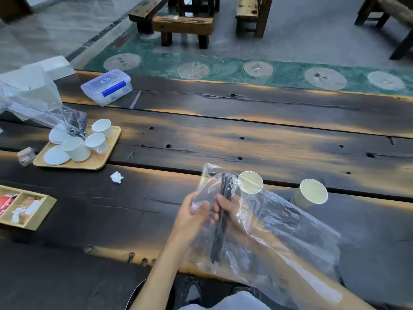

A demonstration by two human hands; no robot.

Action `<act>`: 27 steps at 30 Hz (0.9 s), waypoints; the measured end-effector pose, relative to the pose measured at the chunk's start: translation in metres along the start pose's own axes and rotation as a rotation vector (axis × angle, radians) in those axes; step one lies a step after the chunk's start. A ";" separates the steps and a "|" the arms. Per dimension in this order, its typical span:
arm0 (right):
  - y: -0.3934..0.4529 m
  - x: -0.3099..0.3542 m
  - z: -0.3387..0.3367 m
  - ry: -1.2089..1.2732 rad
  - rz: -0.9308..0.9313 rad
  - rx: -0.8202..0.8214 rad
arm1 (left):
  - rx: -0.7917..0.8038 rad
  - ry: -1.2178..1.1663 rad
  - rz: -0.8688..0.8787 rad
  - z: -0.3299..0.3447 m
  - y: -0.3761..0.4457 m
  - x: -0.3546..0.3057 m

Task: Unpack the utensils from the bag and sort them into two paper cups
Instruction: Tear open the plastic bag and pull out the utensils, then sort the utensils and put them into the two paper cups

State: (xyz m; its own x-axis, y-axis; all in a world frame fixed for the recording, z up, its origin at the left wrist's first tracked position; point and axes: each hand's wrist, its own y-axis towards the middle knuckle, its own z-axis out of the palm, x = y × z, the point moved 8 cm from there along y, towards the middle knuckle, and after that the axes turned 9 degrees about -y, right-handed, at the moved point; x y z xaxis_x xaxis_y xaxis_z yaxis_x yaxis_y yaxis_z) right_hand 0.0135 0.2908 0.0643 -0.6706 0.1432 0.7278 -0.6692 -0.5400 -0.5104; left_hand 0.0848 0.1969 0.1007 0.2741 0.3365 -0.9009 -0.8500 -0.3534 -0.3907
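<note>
At about six o'clock over the dark wooden surface (223, 135), the person holds a clear plastic bag (290, 231) up with both hands. The right hand (228, 208) is inside the bag, its forearm sheathed in the film, and its fingers (220, 201) are curled around a bundle of dark utensils (220, 222) that stands nearly upright. The left hand (194, 212) is just beside it at nine o'clock, its fingers pinching the bag's open edge, thumb and fingertips pressed onto the plastic. Two paper cups stand upright past the hands: one cup (250, 182) at twelve o'clock, seen partly through the bag, and a second cup (311, 192) at about two o'clock, apart from the first. A crumpled white scrap (116, 176) lies at ten o'clock. Farther off at ten o'clock sits a wooden tray (98, 162) with small white cups and lids, and beyond it a clear lidded container (107, 87).
</note>
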 end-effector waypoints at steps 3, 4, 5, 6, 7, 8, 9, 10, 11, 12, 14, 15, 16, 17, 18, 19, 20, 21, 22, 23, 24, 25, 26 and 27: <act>0.002 0.004 0.003 -0.159 0.068 -0.002 | -0.074 0.072 0.052 0.000 0.007 -0.006; 0.001 0.006 0.000 -0.154 0.085 -0.022 | -0.159 0.086 0.068 -0.009 0.012 -0.006; -0.001 0.009 -0.002 -0.131 0.086 -0.039 | -0.240 0.077 0.073 -0.020 0.017 -0.004; -0.002 0.011 -0.006 -0.092 0.081 -0.042 | -0.309 0.038 0.069 -0.030 0.022 0.000; -0.002 0.012 -0.010 -0.044 0.084 -0.032 | -0.372 -0.009 0.054 -0.040 0.025 0.004; -0.002 0.012 -0.015 0.003 0.095 -0.023 | -0.431 -0.043 0.035 -0.050 0.030 0.009; 0.000 0.014 -0.019 0.040 0.109 -0.017 | -0.484 -0.060 0.011 -0.060 0.033 0.017; 0.003 0.016 -0.023 0.067 0.109 -0.023 | -0.532 -0.058 0.000 -0.067 0.036 0.022; 0.007 0.020 -0.025 0.087 0.106 -0.026 | -0.570 -0.054 0.000 -0.073 0.039 0.027; 0.010 0.025 -0.025 0.083 0.094 -0.028 | -0.599 -0.057 0.001 -0.077 0.042 0.031; 0.014 0.035 -0.025 0.052 0.068 -0.047 | -0.660 -0.109 -0.016 -0.085 0.047 0.042; 0.017 0.040 -0.025 0.059 0.061 -0.053 | -0.693 -0.151 -0.039 -0.089 0.049 0.050; 0.020 0.044 -0.025 0.078 0.049 -0.051 | -0.727 -0.191 -0.068 -0.094 0.050 0.057; 0.023 0.050 -0.024 0.104 0.028 -0.052 | -0.764 -0.220 -0.096 -0.101 0.053 0.065; 0.028 0.055 -0.026 0.129 0.000 -0.070 | -0.800 -0.245 -0.115 -0.107 0.055 0.073; 0.032 0.062 -0.029 0.156 -0.038 -0.102 | -0.831 -0.277 -0.130 -0.114 0.058 0.082; 0.038 0.069 -0.034 0.181 -0.083 -0.145 | -0.862 -0.313 -0.145 -0.120 0.062 0.090; 0.043 0.076 -0.038 0.213 -0.135 -0.191 | -0.891 -0.354 -0.159 -0.126 0.066 0.098; 0.048 0.084 -0.044 0.246 -0.189 -0.239 | -0.919 -0.387 -0.176 -0.130 0.069 0.104; 0.051 0.092 -0.051 0.271 -0.244 -0.284 | -0.944 -0.409 -0.190 -0.134 0.072 0.109; 0.054 0.100 -0.057 0.275 -0.293 -0.327 | -0.970 -0.424 -0.200 -0.138 0.073 0.112; 0.055 0.108 -0.063 0.270 -0.332 -0.366 | -0.997 -0.439 -0.200 -0.141 0.075 0.114; 0.056 0.115 -0.068 0.265 -0.360 -0.396 | -1.023 -0.454 -0.201 -0.144 0.076 0.116; 0.057 0.122 -0.072 0.268 -0.378 -0.408 | -1.044 -0.473 -0.209 -0.146 0.078 0.119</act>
State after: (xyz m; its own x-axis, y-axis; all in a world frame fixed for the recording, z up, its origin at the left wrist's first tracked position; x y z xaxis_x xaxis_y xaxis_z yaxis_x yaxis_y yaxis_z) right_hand -0.1291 0.3369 0.0908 -0.3846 0.4949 0.7792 -0.9093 -0.0581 -0.4120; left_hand 0.1169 0.0817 -0.0644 -0.0172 0.6873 -0.7262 0.0359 -0.7254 -0.6874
